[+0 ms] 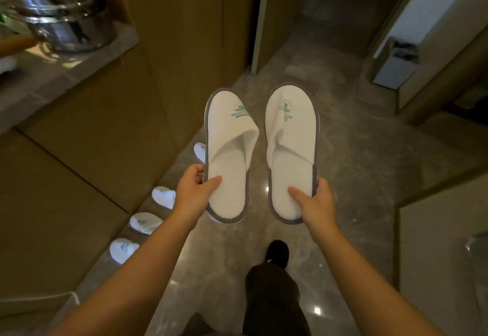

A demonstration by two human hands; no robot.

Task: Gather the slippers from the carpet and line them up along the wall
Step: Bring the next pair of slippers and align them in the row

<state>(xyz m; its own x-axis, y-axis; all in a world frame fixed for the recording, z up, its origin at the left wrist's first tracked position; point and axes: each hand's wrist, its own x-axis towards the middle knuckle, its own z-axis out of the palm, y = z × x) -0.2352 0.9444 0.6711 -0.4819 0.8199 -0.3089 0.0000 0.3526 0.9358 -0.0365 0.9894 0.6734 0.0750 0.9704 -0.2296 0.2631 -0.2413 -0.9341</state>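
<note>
I hold two white slippers with grey edging and a green logo out in front of me, above the floor, toes pointing away. My left hand (195, 185) grips the heel of the left slipper (229, 151). My right hand (314, 198) grips the heel of the right slipper (290, 148). Several more white slippers stand in a row on the floor against the brown cabinet wall at the left: one (123, 250), another (145, 222), a third (164, 196), and one (200, 151) partly hidden behind the held left slipper.
Brown cabinet fronts (87, 151) run along the left, with a counter holding shiny steel pots (63, 11) above. The floor (356, 177) is glossy grey stone. A small bin (396, 64) stands at the far right by a wall. My dark trouser leg and shoe (276, 256) are below.
</note>
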